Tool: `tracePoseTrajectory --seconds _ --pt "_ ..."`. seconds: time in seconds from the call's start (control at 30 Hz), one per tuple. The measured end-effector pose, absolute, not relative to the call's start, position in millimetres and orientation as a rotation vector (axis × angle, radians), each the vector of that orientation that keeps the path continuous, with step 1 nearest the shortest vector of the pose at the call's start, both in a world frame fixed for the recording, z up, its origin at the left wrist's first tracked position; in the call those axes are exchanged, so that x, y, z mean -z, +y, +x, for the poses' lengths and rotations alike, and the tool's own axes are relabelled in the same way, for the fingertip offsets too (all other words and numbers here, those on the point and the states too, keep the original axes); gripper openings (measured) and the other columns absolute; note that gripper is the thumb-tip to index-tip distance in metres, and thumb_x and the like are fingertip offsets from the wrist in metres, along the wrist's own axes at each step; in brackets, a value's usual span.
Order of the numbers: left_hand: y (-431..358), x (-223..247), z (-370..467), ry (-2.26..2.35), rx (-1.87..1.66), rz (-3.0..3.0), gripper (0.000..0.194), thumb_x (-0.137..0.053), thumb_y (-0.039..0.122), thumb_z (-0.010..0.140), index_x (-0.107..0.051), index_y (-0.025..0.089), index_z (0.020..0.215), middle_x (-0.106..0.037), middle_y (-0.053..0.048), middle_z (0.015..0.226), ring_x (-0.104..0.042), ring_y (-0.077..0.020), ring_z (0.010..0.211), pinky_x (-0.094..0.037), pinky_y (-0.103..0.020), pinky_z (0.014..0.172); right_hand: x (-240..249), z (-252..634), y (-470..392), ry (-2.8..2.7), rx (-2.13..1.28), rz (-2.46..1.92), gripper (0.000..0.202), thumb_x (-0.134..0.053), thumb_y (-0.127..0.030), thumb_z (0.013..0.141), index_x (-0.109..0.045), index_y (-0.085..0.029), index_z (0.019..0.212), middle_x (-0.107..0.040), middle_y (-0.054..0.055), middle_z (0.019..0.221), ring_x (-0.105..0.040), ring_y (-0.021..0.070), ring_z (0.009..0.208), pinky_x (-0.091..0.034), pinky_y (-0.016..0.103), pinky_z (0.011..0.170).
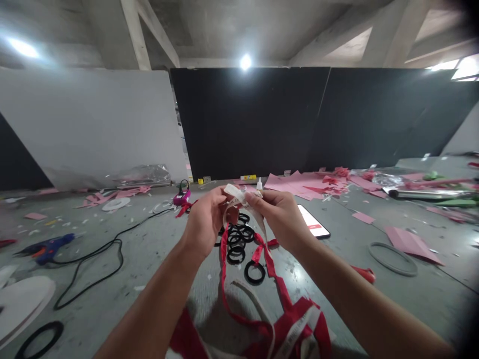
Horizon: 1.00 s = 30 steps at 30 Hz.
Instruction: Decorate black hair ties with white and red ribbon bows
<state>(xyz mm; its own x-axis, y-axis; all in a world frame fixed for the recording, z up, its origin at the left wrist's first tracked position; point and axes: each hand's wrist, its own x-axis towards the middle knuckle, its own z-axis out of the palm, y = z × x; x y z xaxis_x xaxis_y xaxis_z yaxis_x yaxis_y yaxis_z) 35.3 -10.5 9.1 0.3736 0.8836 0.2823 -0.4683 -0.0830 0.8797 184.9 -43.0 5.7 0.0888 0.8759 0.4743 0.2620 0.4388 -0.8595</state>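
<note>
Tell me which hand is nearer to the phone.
The right. In the head view, the right hand is close beside the phone, just left of it; the left hand is farther left.

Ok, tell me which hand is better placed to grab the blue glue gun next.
Probably the left hand; the glue gun lies out on its side, while the right hand, pinching white ribbon, is farther away.

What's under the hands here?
Black rings lie piled on the table below the left hand and right hand, with red ribbon alongside. The left hand hides part of the pile; whatever it covers cannot be seen.
</note>
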Motion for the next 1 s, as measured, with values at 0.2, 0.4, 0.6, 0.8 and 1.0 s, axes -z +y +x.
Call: tracePoseTrajectory --seconds 0.2,0.4,0.6,0.8,1.0 --pt "-11.7 -2.2 34.6 0.655 -1.250 1.478 0.031 -0.062 0.043 0.084 -0.056 0.016 0.070 -0.040 0.004 0.059 -0.033 -0.0070 0.050 -0.029 -0.021 0.048 -7.0 187.4 -40.9 -1.512 -0.550 -1.099 0.043 -0.062 -0.050 0.085 -0.054 -0.017 0.057 -0.043 -0.004 0.054 -0.034 0.0088 0.051 -0.026 0.026 0.047" --pt "-12.1 0.2 40.6 0.735 -1.374 1.516 0.029 -0.064 0.046 0.083 -0.061 0.017 0.077 -0.039 0.005 0.059 -0.033 -0.0066 0.048 -0.023 -0.022 0.045 -6.4 184.6 -40.8 -1.437 -0.519 -0.974 0.031 -0.061 -0.041 0.088 -0.066 -0.017 0.070 -0.055 -0.001 0.064 -0.045 0.0100 0.058 -0.034 0.024 0.052" --pt "-10.2 5.9 45.3 0.762 -1.427 1.443 0.033 -0.065 0.050 0.082 -0.062 0.018 0.077 -0.044 0.005 0.053 -0.033 -0.0059 0.042 -0.021 -0.020 0.039 -7.3 183.3 -42.0 -1.349 -0.555 -0.970 0.025 -0.059 -0.035 0.089 -0.070 -0.016 0.076 -0.061 0.001 0.065 -0.050 0.0107 0.057 -0.038 0.025 0.054" --pt "-15.0 5.5 48.6 0.722 -1.357 1.367 0.041 -0.063 0.054 0.081 -0.054 0.017 0.066 -0.040 0.005 0.052 -0.028 -0.0044 0.041 -0.018 -0.019 0.038 -4.9 181.9 -42.6 -1.387 -0.507 -0.922 0.022 -0.059 -0.033 0.090 -0.073 -0.016 0.087 -0.067 0.003 0.071 -0.061 0.0138 0.063 -0.046 0.027 0.059" --pt "-23.4 -2.8 49.8 0.693 -1.313 1.460 0.042 -0.073 0.046 0.074 -0.051 0.016 0.054 -0.033 0.007 0.045 -0.024 -0.0040 0.040 -0.015 -0.021 0.038 -3.3 183.9 -41.0 -1.440 -0.479 -0.915 0.022 -0.062 -0.035 0.089 -0.074 -0.017 0.085 -0.065 0.002 0.071 -0.057 0.0136 0.066 -0.045 0.027 0.060"
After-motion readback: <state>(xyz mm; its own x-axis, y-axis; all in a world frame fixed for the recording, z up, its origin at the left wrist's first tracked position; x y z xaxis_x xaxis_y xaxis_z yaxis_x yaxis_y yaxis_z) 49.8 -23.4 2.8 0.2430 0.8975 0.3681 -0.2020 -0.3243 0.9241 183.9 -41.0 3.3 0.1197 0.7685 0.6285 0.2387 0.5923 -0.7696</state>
